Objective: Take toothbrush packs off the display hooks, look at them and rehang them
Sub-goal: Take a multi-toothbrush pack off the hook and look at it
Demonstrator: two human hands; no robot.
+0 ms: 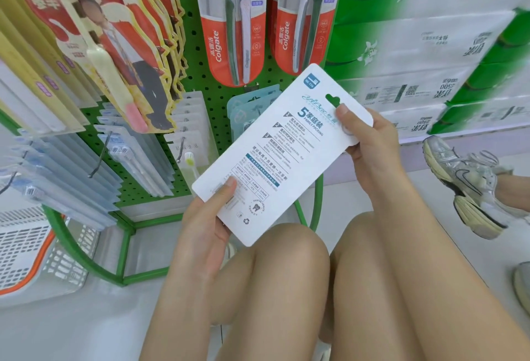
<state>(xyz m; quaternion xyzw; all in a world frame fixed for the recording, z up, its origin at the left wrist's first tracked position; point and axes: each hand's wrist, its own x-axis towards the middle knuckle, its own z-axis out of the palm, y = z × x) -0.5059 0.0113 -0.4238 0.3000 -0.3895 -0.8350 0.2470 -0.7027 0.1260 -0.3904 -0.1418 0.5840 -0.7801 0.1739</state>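
White toothbrush pack (275,157) off hook, printed back facing camera for reading. Left hand (210,217) grip pinches bottom corner, right hand (364,134) grip pinches top beside hang hole, keeping text unobstructed. Rehang pending.

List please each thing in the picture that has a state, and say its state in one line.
White pack: off its hook, held tilted, printed back facing the camera.
Left hand: gripping the pack's lower end.
Right hand: gripping the upper end beside the hang hole.
Colgate packs: hanging on the pegboard.
Clear packs: hanging in a row on a hook.
White basket: on the floor, contents not visible.
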